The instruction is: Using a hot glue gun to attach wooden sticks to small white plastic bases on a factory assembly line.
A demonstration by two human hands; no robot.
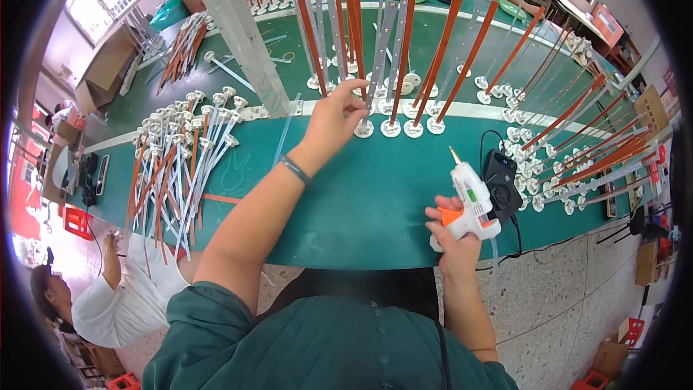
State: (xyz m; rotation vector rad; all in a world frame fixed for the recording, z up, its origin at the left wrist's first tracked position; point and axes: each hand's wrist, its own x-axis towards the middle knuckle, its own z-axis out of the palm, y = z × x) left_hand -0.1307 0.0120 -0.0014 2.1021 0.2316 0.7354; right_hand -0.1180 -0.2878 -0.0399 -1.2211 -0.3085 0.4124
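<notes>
My left hand (334, 121) is raised over the green table, at the front row of upright strips on round white bases. Its fingers are curved and apart, beside a brown strip (355, 22); no grip on it shows. Just below the fingertips sits a white round base (364, 129). In my right hand (458, 245) is a white hot glue gun (473, 201) with an orange trigger, its metal nozzle pointing up and away from me. A glue stick (495, 251) hangs from the gun's rear end.
A pile of grey and brown strips with white bases (184, 152) lies on the left. More strips (577, 166) lie at the right, past a black device with a round grille (503, 182). A metal post (242, 36) rises at left. Co-workers sit at lower left and far right.
</notes>
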